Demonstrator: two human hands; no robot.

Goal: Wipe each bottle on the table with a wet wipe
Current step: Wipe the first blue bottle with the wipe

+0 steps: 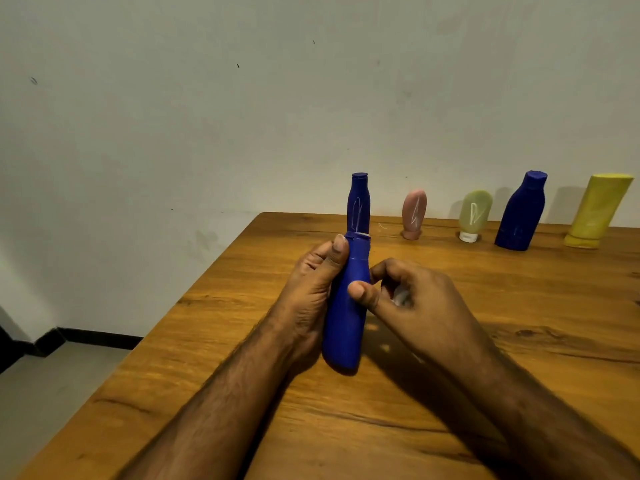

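While gripped upright at frame center by the left hand point(311, 289), thumb up near the cap, blue bottle point(346, 313) raised just above the wooden table point(450, 393). Right hand point(412, 299) curled against the bottle's right side, thumb pressed on it, with a whitish wipe point(401, 296) bunched inside the fingers (only partly visible). Lined up along the table's far edge, toward upper right: another blue bottle point(358, 202), pink tube point(414, 213), green tube point(473, 214), larger blue bottle point(521, 211), yellow tube point(597, 209).
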